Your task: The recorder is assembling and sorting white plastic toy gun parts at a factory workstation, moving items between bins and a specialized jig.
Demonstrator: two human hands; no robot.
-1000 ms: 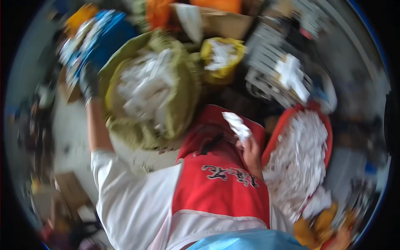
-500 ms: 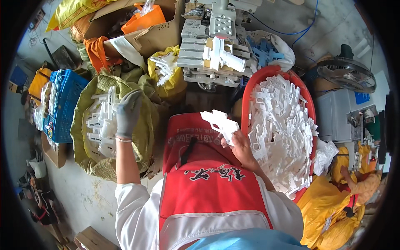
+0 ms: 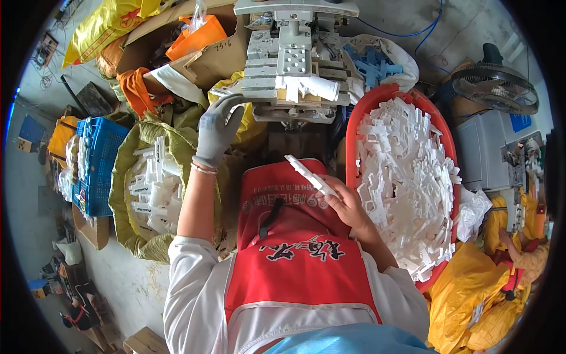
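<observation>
My left hand point(image 3: 219, 131), in a grey glove, reaches forward with its fingers apart and nothing in them. It is just short of the machine's slatted bed point(image 3: 259, 82), by a yellow bag point(image 3: 244, 127) of white parts. My bare right hand point(image 3: 349, 207) grips a white plastic toy gun piece point(image 3: 311, 176) by its lower end, turned edge-on above my red apron point(image 3: 300, 277). On the machine, another white toy gun piece point(image 3: 321, 88) lies on a wooden block under the dotted press head point(image 3: 295, 61); whether they touch, I cannot tell.
At the right stands a red tub point(image 3: 453, 177) heaped with white toy gun pieces. An olive woven sack point(image 3: 121, 183) of white pieces is at the left, beside a blue crate point(image 3: 100, 177). A fan point(image 3: 495, 88) stands far right; another person point(image 3: 522, 262) is at the right edge.
My left hand has moved from above the olive sack forward and right, toward the machine. The press head has come down over the white piece. My right hand has turned its piece edge-on.
</observation>
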